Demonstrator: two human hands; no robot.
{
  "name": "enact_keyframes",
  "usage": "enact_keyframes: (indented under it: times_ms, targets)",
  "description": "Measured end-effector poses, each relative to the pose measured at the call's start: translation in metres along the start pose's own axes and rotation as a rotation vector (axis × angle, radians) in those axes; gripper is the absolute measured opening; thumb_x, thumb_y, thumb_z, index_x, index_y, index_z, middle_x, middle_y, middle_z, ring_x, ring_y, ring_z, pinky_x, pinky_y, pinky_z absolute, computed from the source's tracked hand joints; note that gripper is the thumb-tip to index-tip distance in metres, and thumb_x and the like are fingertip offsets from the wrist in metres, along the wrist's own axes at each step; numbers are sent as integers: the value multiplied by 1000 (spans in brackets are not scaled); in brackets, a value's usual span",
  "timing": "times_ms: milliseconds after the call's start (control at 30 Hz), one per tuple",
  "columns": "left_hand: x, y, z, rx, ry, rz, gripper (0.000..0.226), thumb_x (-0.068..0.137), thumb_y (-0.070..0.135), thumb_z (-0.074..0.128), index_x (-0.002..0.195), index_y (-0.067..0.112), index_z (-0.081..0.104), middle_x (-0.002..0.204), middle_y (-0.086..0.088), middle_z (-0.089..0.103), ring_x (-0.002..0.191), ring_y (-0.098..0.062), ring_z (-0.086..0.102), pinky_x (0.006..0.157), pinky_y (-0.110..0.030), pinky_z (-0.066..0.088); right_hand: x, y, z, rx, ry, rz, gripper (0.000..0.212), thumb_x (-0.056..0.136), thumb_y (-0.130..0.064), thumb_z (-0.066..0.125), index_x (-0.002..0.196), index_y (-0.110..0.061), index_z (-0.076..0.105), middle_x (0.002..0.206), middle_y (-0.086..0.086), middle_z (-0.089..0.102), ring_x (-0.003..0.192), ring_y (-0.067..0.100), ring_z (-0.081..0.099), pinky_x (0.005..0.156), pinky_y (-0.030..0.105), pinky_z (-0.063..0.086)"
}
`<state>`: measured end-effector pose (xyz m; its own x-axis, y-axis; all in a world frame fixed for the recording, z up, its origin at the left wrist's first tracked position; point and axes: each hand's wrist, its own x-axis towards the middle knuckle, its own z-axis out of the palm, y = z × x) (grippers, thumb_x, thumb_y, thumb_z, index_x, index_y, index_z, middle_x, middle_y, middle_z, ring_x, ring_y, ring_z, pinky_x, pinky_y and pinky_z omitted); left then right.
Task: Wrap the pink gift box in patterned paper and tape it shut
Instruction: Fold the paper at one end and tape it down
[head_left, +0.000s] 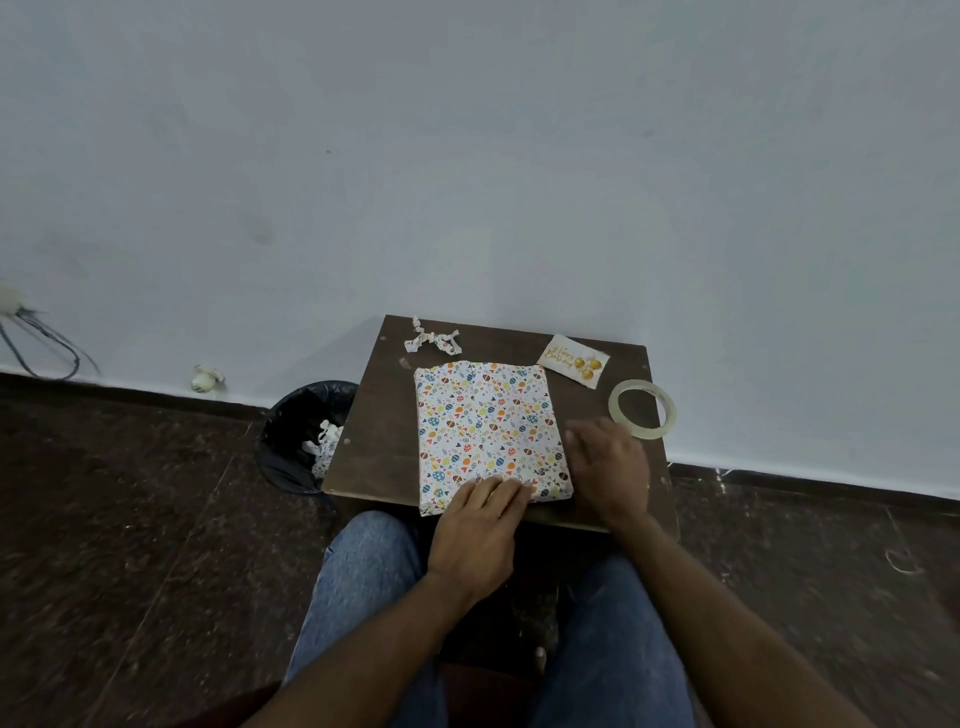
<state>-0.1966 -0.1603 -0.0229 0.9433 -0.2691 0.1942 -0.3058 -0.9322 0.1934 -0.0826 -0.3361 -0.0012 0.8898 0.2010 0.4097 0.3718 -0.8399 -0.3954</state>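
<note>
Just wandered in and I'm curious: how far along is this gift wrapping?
Mostly done: the flat parcel in white egg-patterned paper shows no pink anywhere. In hand: the left hand presses straight fingers on its near edge, while the blurred right hand is at its right side. Possibly left: taping, since the clear tape roll lies untouched; the birthday card and paper bow lie apart.

View: a single head-worn wide-angle camera, so no second view shares the scene.
Position: above and just behind the near edge of the small dark worktop (379, 415), over the person's lap.
Facing: forward and steeply down, towards the wall (467, 156) beyond the worktop.
Nearness: close; forearms and knees fill the frame below the worktop.
Framing: the worktop sits below centre; wall above it, floor (130, 519) on either side.
</note>
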Motion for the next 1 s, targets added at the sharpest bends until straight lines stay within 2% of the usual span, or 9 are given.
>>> enact_keyframes:
  times_ms: [33,100,167,333,600,667,800,933,1000]
  targets:
    - [1,0,-2,-2,-2,9,63,70,21,61,133,17,57,128,3,58,116,-20,52,102,-37,46,10,7,-4,-41,-14,35,15,88,-14,67,101,-14,75,98,6,71,85,28,64,68,36,49]
    - [1,-1,-5,-6,-12,10,64,68,22,62,132,17,57,126,3,58,115,-19,52,102,-36,47,24,21,-7,-158,-149,171,28,90,-17,62,117,-12,68,120,9,65,108,31,59,84,43,49]
    - [1,-1,-7,-20,-12,7,64,67,22,61,131,17,57,124,3,58,114,-19,52,101,-36,48,30,35,-9,-280,-297,280,40,93,-22,57,132,-12,57,137,9,54,126,31,48,101,47,40]
    - [2,-2,-10,-57,15,17,63,67,20,60,130,17,58,121,4,59,111,-19,54,94,-31,50,38,52,-10,-409,-461,251,36,98,-29,51,131,-15,52,134,9,53,128,29,46,104,46,38]
    - [3,-1,-11,-84,45,-8,62,66,17,59,127,20,60,120,8,59,111,-16,54,88,-26,51,49,63,-15,-336,-405,315,21,92,-19,54,108,-14,67,124,10,59,118,31,49,98,45,37]
    - [4,1,-12,-93,39,-32,63,63,16,63,126,20,61,119,9,60,110,-16,55,86,-26,52,46,59,-16,-277,-286,275,22,90,-16,54,107,-11,67,119,11,63,110,33,53,95,45,40]
    - [3,2,-11,-90,40,-66,62,62,17,64,125,22,63,117,10,61,109,-15,55,80,-25,55,25,36,-20,-52,-27,186,12,86,-12,68,96,-5,70,96,15,69,83,32,59,75,40,45]
    - [6,7,-9,-156,127,-179,46,76,22,53,121,27,64,111,14,62,105,-11,56,67,-24,53,-11,-3,-17,205,67,152,10,85,-14,64,92,-7,66,84,9,68,73,21,56,72,38,46]
    - [12,9,-17,-282,113,-314,34,89,26,52,120,29,66,111,15,65,106,-9,57,71,-28,52,-31,-24,-11,288,81,157,12,85,-18,60,91,-8,64,82,4,66,74,16,52,72,34,40]
